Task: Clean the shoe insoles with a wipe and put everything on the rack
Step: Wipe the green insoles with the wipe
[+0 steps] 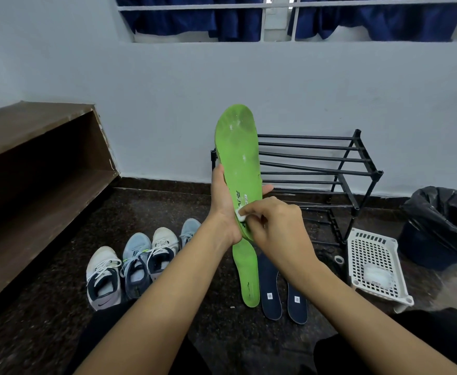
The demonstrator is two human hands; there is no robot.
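Lighting's soft, flat and kinda cool, so the pale painted wall [316,90] picks up a bluish tint. The brightest spot is the gap between the dark blue curtains [370,20] up top, so light seems to come from there. Shadows are faint, except the murky recess under the brown wooden bench [37,125]. The dark speckled stone floor [45,307] shows a hazy sheen far right. The wide lens bows the white window bars [194,8] and the edges go mushy. Lettering on the bright green foam insole [239,147] is crisp-ish, and the small white wipe [240,215] is nearly blown out.
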